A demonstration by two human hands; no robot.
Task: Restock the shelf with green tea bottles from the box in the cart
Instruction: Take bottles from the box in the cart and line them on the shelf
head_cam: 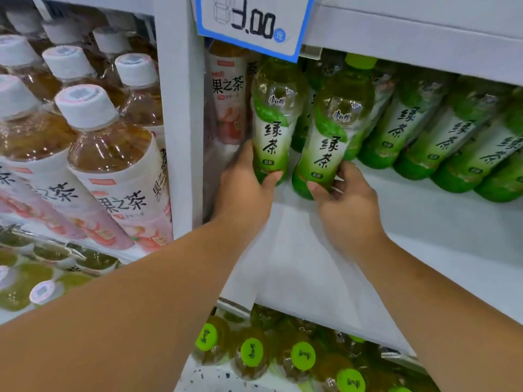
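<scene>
My left hand [244, 185] grips the base of a green tea bottle [276, 120] at the left end of the white shelf [424, 222]. Right beside it stands a second green tea bottle [334, 131], and my right hand [345, 202] grips its base. Both bottles stand upright on the shelf, near the white upright divider [181, 117]. Several more green tea bottles [441, 137] stand in a row to the right, deeper on the same shelf. The box and the cart are out of sight.
Peach tea bottles with white caps [113, 165] fill the section left of the divider. A price tag reading 3.00 [252, 24] hangs from the shelf above. Green-capped bottles [302, 355] stand on the shelf below. Bare shelf lies in front of the green row.
</scene>
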